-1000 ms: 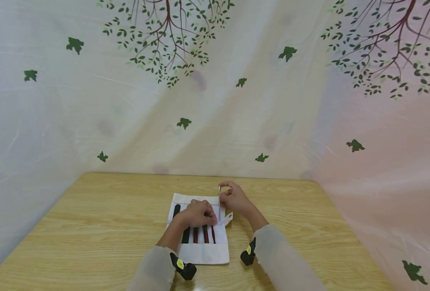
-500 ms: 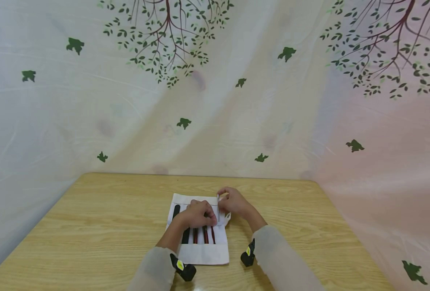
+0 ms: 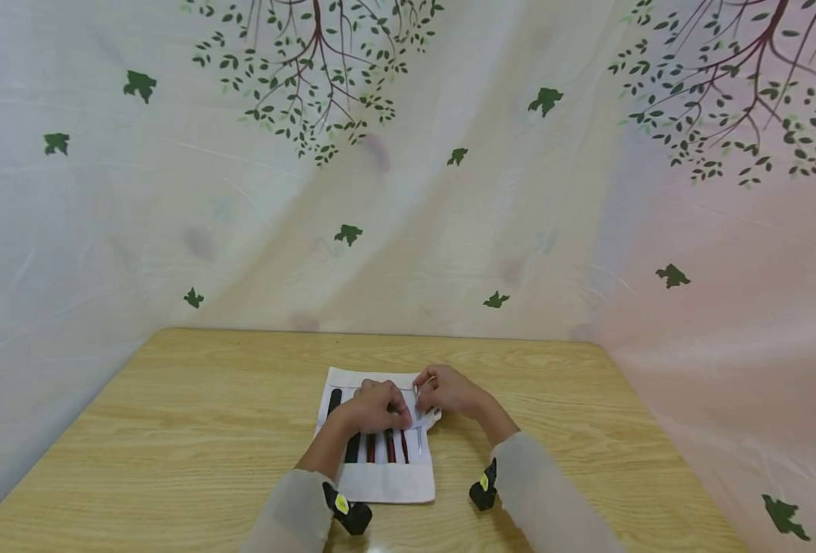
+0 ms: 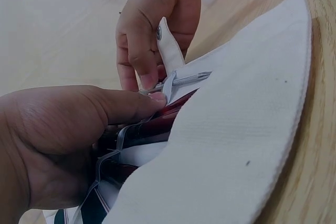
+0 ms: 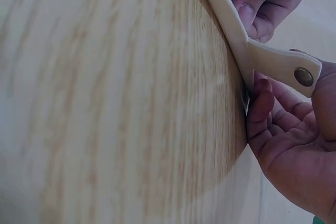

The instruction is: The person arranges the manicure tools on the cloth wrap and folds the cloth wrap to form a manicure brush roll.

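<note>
A white fabric tool roll (image 3: 387, 485) lies unfolded on the table, with several dark and red-handled tools (image 3: 371, 447) held side by side under an elastic band (image 4: 169, 86). My left hand (image 3: 378, 407) lies over the roll; its thumb and fingers pinch the band near the right edge. At that edge my right hand (image 3: 453, 390) pinches the upper end of a thin silver metal tool with a pointed tip (image 4: 193, 79). In the left wrist view this tool passes through the band's end loop, its tip reaching the roll's lower pocket.
A strap with a metal snap (image 5: 283, 66) sticks out from the roll's right side, beside my right hand. The wood-grain table (image 3: 207, 438) extends around the roll. A pale curtain with printed leaves (image 3: 408, 253) hangs behind the table.
My right hand has moved down toward me, sliding the metal tool through the band so its tip lies lower on the roll. My left hand has stayed in place.
</note>
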`<state>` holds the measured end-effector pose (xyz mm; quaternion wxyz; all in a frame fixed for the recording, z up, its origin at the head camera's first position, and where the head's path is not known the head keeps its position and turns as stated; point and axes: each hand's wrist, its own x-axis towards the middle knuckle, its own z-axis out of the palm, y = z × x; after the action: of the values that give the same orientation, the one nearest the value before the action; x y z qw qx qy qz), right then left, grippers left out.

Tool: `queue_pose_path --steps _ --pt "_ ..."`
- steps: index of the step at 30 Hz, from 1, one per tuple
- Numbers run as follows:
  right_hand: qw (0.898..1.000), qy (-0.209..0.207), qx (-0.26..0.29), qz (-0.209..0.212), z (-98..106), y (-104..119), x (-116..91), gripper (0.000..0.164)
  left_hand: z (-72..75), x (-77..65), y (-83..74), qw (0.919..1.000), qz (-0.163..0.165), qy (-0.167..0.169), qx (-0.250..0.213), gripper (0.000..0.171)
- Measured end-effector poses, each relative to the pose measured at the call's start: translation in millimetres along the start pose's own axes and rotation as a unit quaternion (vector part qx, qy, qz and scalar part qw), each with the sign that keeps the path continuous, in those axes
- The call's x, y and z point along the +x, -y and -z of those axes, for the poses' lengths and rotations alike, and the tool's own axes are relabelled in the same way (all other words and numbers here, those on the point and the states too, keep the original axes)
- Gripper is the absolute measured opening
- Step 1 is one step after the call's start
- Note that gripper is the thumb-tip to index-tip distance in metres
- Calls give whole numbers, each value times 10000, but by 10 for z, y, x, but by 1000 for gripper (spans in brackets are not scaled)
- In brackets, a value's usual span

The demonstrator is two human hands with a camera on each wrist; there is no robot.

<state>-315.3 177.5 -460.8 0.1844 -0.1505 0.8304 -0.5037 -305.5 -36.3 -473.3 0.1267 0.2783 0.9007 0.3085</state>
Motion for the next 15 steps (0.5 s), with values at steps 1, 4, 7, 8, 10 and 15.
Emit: queue_pose_path --steps 1,4,7,8,10,15 --pt "10000 15 15 4 14 -6 10 34 2 13 4 10000 5 -10 -2 11" --pt "10000 60 -9 2 53 -25 39 34 9 55 24 10000 14 -31 -25 11" --pt "9999 129 -64 13 91 -60 73 34 9 96 49 10000 -12 -53 -23 11" --pt "9998 142 -105 18 102 -74 87 33 9 111 60 10000 -32 -57 -21 11" --pt "9997 174 -175 51 126 -104 120 30 11 138 72 10000 -57 -72 0 11" --pt "9987 264 -351 247 171 -156 197 22 23 207 93 9999 69 -87 4 11"
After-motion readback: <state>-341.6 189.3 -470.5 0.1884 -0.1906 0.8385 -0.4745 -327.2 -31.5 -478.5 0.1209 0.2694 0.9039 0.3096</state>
